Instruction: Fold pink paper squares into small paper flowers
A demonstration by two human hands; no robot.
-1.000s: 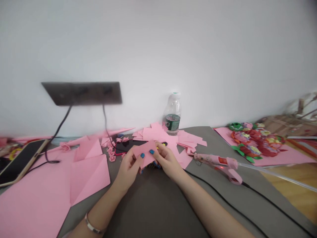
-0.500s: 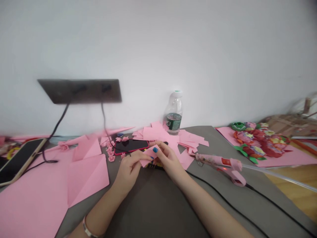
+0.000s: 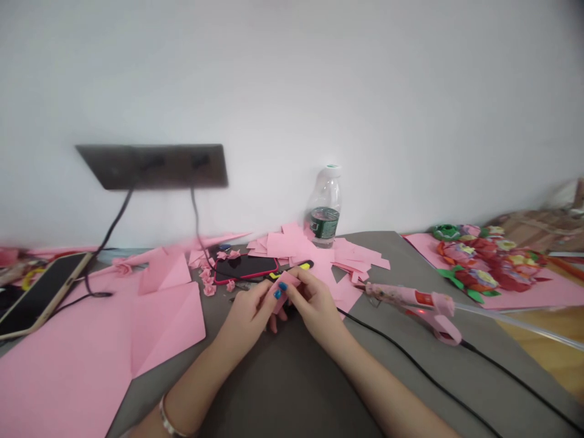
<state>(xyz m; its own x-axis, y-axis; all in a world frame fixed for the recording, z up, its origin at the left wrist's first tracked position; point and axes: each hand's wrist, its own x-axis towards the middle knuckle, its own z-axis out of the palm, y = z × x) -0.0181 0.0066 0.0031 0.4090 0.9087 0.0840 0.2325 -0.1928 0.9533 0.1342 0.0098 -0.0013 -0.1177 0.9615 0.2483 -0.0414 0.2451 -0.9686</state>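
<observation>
Head view: the left hand (image 3: 243, 319) and right hand (image 3: 314, 306) pinch a small pink paper piece (image 3: 283, 292) between their fingertips, above the grey surface (image 3: 283, 383) (a tight pinch suits paper this small). Just beyond lie a red-cased phone (image 3: 245, 266) and loose pink scraps (image 3: 292, 243); a pink hot glue gun (image 3: 410, 301) and its black cord (image 3: 410, 359) crowd the right arm.

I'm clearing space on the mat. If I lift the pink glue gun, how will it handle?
The pink glue gun will probably feel fairly light, being mostly plastic. The long glue stick poking out may swing and catch things. The black cord could tug as it lifts.
</observation>
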